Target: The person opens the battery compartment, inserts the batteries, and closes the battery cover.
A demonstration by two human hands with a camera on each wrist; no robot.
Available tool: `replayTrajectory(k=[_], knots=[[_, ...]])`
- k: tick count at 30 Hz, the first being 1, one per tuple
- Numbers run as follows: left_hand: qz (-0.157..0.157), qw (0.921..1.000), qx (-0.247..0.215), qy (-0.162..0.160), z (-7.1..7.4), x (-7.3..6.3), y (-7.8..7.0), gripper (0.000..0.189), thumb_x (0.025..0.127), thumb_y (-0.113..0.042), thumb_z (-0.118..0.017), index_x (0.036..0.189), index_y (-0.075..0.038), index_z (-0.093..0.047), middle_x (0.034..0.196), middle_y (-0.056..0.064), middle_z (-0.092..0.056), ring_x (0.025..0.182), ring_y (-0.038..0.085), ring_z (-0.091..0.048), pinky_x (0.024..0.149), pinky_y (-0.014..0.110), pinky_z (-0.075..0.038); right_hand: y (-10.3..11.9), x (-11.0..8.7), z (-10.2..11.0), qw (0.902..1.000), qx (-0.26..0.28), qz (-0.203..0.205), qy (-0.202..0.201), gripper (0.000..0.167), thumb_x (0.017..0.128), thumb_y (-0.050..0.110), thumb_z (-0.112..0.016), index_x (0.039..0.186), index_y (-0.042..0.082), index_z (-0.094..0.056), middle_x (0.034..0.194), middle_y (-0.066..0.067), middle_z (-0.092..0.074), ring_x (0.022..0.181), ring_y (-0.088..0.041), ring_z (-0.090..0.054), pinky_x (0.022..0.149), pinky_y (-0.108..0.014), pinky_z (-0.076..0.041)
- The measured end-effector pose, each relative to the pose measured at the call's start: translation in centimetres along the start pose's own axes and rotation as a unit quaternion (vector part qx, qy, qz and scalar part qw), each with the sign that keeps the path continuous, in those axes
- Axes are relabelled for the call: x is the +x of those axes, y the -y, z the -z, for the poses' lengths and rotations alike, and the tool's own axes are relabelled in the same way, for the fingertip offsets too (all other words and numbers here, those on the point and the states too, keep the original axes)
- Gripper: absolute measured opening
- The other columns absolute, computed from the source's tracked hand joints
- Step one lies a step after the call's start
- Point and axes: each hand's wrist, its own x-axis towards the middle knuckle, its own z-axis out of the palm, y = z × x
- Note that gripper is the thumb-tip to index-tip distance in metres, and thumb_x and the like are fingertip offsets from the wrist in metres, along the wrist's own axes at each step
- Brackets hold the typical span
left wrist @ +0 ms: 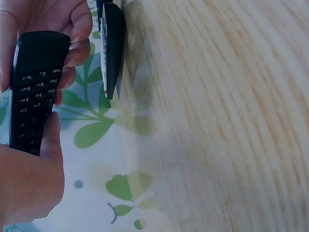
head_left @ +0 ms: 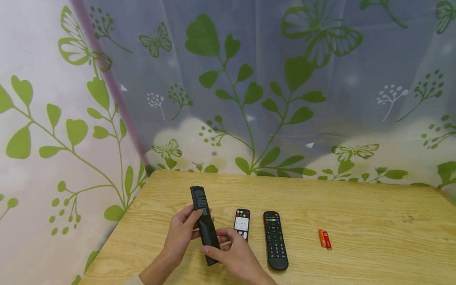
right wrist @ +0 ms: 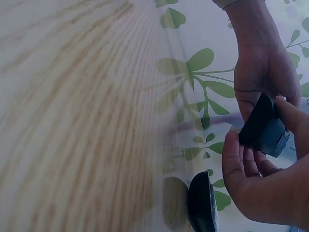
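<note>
While the left hand (head_left: 179, 233) grips the held remote (head_left: 206, 227) near its middle, thumb across the back, the right hand (head_left: 238, 253) pinches its near end between thumb and fingers. The held remote is off the counter (head_left: 374, 225), its printed back up; the left wrist view shows its keys (left wrist: 36, 96) on the other face. Just beyond the right hand, partly hidden by it, lies the small remote (head_left: 242, 223). Right of that lies the long remote (head_left: 275, 241), then two batteries (head_left: 325, 239), orange and red, side by side.
</note>
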Motion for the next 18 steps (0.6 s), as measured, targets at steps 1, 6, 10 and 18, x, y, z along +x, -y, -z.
replayTrajectory(k=[1, 6, 10, 18], knots=[[0.002, 1.0000, 0.002, 0.002, 0.03, 0.02, -0.03, 0.041, 0.101, -0.017, -0.047, 0.136, 0.004, -0.045, 0.119, 0.020, -0.061, 0.105, 0.033, -0.062, 0.080, 0.038, -0.056, -0.03, 0.00, 0.00, 1.0000, -0.001, 0.001, -0.001, 0.061, 0.082, 0.036, -0.076, 0.125, 0.000, -0.053, 0.099, -0.007, -0.055, 0.084, -0.020, -0.056, 0.072, -0.035, -0.051], [0.011, 0.9996, 0.021, -0.011, 0.10, 0.14, -0.04, 0.039, 0.100, -0.017, -0.049, 0.132, 0.005, -0.049, 0.111, 0.020, -0.065, 0.096, 0.029, -0.066, 0.073, 0.037, -0.057, 0.06, 0.00, -0.01, 0.9995, -0.026, -0.003, -0.015, 0.060, 0.079, 0.034, -0.079, 0.123, 0.003, -0.053, 0.097, -0.006, -0.054, 0.081, -0.019, -0.054, 0.070, -0.034, -0.048], [0.017, 0.9992, 0.029, -0.021, 0.07, 0.21, -0.01, 0.038, 0.099, -0.018, -0.053, 0.129, 0.004, -0.052, 0.107, 0.019, -0.066, 0.090, 0.027, -0.067, 0.069, 0.036, -0.058, 0.33, -0.10, -0.19, 0.9970, -0.071, -0.009, -0.030, 0.060, 0.077, 0.035, -0.080, 0.122, 0.006, -0.053, 0.094, -0.004, -0.053, 0.078, -0.018, -0.052, 0.066, -0.034, -0.046], [0.024, 0.9993, 0.024, -0.018, 0.05, 0.22, -0.01, 0.042, 0.097, -0.020, -0.057, 0.131, 0.004, -0.049, 0.108, 0.019, -0.066, 0.090, 0.027, -0.067, 0.068, 0.037, -0.058, 0.76, -0.59, -0.55, 0.9925, -0.113, 0.001, -0.047, 0.062, 0.075, 0.040, -0.081, 0.120, 0.008, -0.053, 0.092, -0.002, -0.052, 0.075, -0.017, -0.052, 0.061, -0.031, -0.044]])
